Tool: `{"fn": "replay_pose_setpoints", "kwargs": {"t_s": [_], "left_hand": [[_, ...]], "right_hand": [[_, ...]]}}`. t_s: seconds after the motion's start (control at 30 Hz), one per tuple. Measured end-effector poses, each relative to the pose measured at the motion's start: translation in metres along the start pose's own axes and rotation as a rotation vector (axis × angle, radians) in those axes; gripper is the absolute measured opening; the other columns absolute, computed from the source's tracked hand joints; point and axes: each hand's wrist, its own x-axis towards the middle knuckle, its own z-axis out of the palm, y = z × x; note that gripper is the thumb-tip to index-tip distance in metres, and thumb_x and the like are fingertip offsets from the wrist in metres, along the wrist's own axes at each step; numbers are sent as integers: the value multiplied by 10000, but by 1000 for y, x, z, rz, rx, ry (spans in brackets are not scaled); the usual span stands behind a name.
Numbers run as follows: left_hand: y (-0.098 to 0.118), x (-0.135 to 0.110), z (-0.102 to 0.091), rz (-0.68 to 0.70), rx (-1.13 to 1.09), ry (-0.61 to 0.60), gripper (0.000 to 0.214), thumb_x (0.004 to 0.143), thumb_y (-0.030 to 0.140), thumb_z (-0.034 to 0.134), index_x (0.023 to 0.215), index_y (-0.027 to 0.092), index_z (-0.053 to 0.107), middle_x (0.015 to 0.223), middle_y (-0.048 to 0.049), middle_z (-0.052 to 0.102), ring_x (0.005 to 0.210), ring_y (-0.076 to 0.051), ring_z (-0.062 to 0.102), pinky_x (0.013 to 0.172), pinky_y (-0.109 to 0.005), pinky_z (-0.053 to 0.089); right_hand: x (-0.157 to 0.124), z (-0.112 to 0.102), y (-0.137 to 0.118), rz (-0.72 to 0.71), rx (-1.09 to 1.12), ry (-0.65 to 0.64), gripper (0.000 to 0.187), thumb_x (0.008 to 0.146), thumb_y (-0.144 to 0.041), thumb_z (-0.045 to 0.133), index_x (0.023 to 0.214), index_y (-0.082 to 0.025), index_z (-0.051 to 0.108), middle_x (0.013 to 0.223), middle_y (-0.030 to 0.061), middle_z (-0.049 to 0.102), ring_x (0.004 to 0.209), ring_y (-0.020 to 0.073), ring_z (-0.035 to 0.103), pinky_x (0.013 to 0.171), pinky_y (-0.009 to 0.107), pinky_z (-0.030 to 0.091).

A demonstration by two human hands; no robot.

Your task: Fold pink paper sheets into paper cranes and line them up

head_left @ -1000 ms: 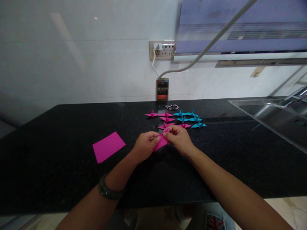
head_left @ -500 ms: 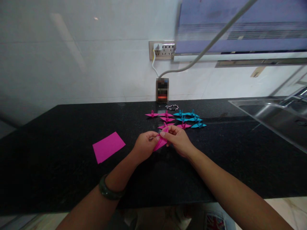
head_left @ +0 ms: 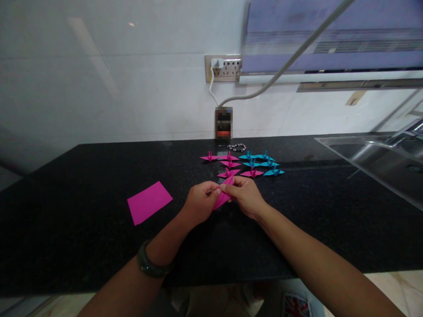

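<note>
Between my two hands is a piece of folded pink origami paper [head_left: 223,200], slanted and narrow, held just above the counter. My left hand [head_left: 200,200] pinches its left edge between thumb and fingers, a dark bangle on that wrist. From the other side my right hand [head_left: 247,193] grips it, thumb pressed on top and fingers partly hidden behind it. Right beyond the hands, folded pink paper cranes [head_left: 230,164] and blue paper cranes [head_left: 269,164] stand in rows. Flat on the counter to the left lies a pink paper sheet or stack [head_left: 150,203].
A beaded bracelet [head_left: 238,148] lies behind the cranes on the black countertop [head_left: 92,189]. Against the wall stands a pixelated phone-like object [head_left: 224,123], below a socket [head_left: 223,68] with a plugged-in cable. At right is a metal sink [head_left: 380,154].
My right fingers have drawn back slightly from the paper's far tip, so more of the paper shows. Both hands otherwise keep their places, and the cranes have not moved.
</note>
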Motion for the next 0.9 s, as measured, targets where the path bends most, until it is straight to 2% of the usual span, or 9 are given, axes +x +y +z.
{"fn": "replay_pose_setpoints", "kwargs": {"t_s": [0.13, 0.27, 0.47, 0.63, 0.77, 0.9], "left_hand": [[4, -1, -1, -30, -58, -14, 226, 758, 331, 485, 789, 143, 607, 701, -44, 643, 613, -143, 570, 551, -235, 414], [9, -1, 0, -93, -207, -43, 213, 733, 328, 522, 781, 139, 606, 685, -41, 640, 633, -152, 581, 569, -242, 426], [12, 1, 1, -207, -336, -68, 324, 765, 414, 460, 686, 134, 603, 575, -17, 593, 532, -119, 526, 525, -233, 400], [13, -1, 1, -200, -343, -40, 223, 708, 333, 564, 644, 120, 578, 565, -3, 584, 498, -89, 485, 490, -203, 351], [12, -1, -1, -160, -332, -10, 220, 717, 329, 550, 646, 123, 578, 564, 2, 577, 508, -94, 492, 507, -211, 364], [9, 2, -1, -182, -340, 29, 280, 754, 378, 497, 664, 129, 587, 570, -3, 583, 509, -94, 501, 531, -220, 388]], "right_hand": [[0, 0, 1, -10, 5, 17, 252, 684, -349, 581, 544, -146, 530, 466, -34, 472, 398, 63, 407, 389, 193, 343], [1, -1, 2, -6, -16, 23, 320, 736, -392, 522, 526, -151, 495, 452, -29, 456, 391, 66, 402, 389, 196, 335], [4, -3, 1, -114, -44, 94, 335, 736, -399, 537, 513, -165, 450, 441, -53, 410, 381, 64, 382, 388, 198, 312], [2, -2, 0, -159, -143, 105, 356, 742, -411, 527, 498, -165, 447, 428, -53, 408, 380, 65, 378, 390, 200, 286], [1, -2, -1, -129, -105, 64, 333, 733, -430, 533, 539, -168, 467, 455, -54, 424, 376, 63, 377, 384, 199, 290], [1, -3, -1, -130, -120, 41, 288, 694, -404, 589, 564, -165, 494, 458, -56, 422, 378, 59, 367, 372, 194, 271]]}}
